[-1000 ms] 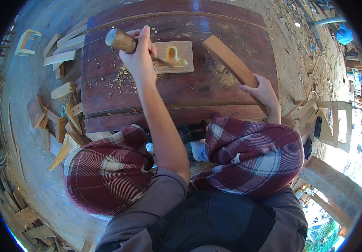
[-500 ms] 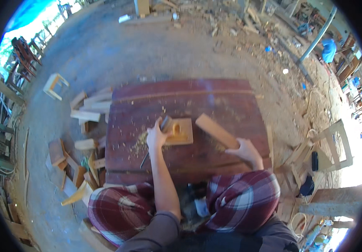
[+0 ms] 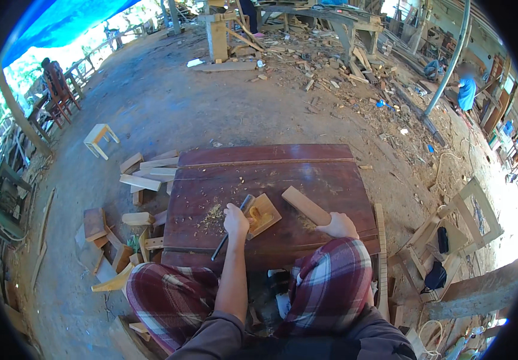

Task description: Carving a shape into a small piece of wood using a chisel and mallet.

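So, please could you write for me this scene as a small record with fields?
Left hand: grips a slim dark rod-shaped tool
Right hand: holds a flat brown wooden bar
Between hands: light-brown rectangular wooden board with a carved hollow
Surface: reddish-brown wooden table
Scattered on table: yellowish wood shavings
Left of table: pale wooden block, small pale stool

hollowed wooden board (image 3: 263,216) lay askew, slim dark chisel (image 3: 220,248) slanted at its left, plain wooden bar (image 3: 305,205) slanted at right
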Tool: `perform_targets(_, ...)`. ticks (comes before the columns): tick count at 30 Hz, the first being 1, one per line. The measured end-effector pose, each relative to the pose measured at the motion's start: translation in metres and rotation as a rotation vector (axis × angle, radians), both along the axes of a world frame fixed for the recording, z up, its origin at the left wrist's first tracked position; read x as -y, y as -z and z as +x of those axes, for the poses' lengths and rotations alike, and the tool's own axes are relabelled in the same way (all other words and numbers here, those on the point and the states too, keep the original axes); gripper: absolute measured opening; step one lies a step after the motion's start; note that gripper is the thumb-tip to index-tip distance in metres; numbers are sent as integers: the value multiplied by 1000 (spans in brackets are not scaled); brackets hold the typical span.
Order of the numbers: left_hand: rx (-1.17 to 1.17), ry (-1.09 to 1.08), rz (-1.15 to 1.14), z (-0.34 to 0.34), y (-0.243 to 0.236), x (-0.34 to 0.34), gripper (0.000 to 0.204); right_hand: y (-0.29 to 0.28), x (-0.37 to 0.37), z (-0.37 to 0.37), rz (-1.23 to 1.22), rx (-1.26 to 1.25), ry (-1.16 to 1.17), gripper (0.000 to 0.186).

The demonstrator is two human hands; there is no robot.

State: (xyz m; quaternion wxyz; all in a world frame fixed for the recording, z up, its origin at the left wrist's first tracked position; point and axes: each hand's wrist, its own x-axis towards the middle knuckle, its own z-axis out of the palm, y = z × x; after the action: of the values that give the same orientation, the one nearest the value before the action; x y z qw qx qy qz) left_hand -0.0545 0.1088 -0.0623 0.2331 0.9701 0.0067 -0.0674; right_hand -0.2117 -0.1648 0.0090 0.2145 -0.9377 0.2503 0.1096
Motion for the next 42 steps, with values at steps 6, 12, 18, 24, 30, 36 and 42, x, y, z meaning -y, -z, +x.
perform_targets(6,181,-73,-49,-38,-34,10,46,-14,-15,1,11,-17,24,62)
perform_targets(12,323,149,-101,-52,-55,-5,21,-25,-26,-6,3,1,62,62)
perform_targets(18,674,54,-365,-36,-63,-12,22,-33,-25,-18,11,25,114,61)
perform_targets(24,575,101,-274,-41,-5,-14,22,-7,1,-26,28,64,103,65)
perform_targets(30,783,66,-385,-43,-16,-10,21,-11,-5,-25,145,89,70,62)
perform_targets(36,540,112,-262,-57,-2,-2,17,-8,-4,-30,138,92,139,57)
perform_targets(42,609,166,-227,-54,4,-2,25,-12,-11,-19,137,58,134,56)
